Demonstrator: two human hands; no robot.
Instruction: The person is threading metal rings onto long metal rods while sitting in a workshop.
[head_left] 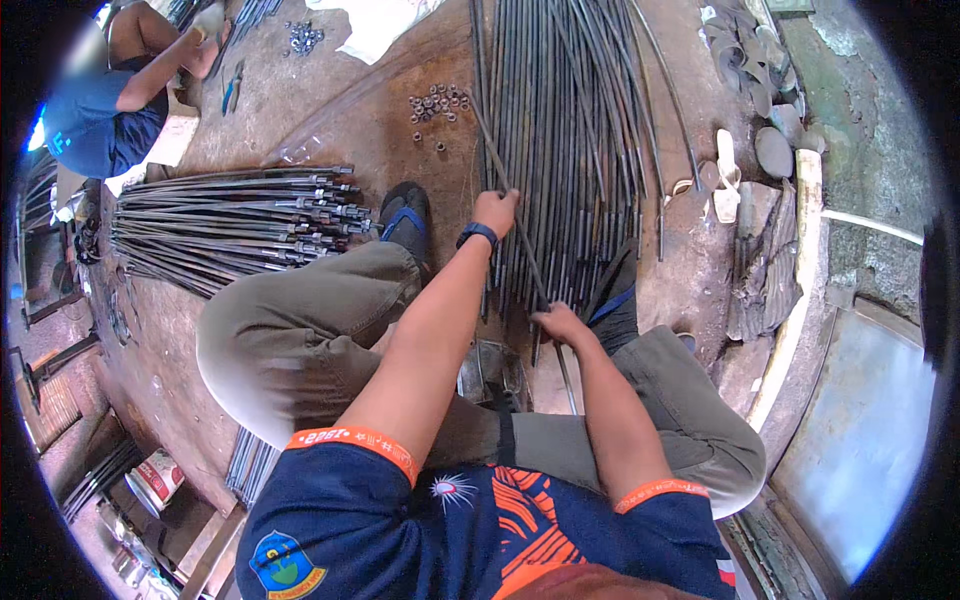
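Item, left hand (494,212): fingers curled closed, one dark metal rod (526,243) in their grip. Item, right hand (562,323): thumb and fingers drawn together on the same rod, lower down; how tightly my fingertips press, I cannot tell. The rod itself: slanting between my two hands, upper end out over the loose rods (570,120), lower part reaching down toward my trousers (295,325). Also listed: a scatter of small nuts (438,104) on the floor beyond my left foot (405,215); a stack of rods with metal fittings at one end (230,222), to the left. Risks, as I judge them: the rod is long and thin, so a careless swing of its far end could knock the nuts about or snag in the loose rods; a slack right hand could let the lower end jab my leg; rods lying so close together could roll if nudged, and might pinch my right foot (615,295), set right beside them.
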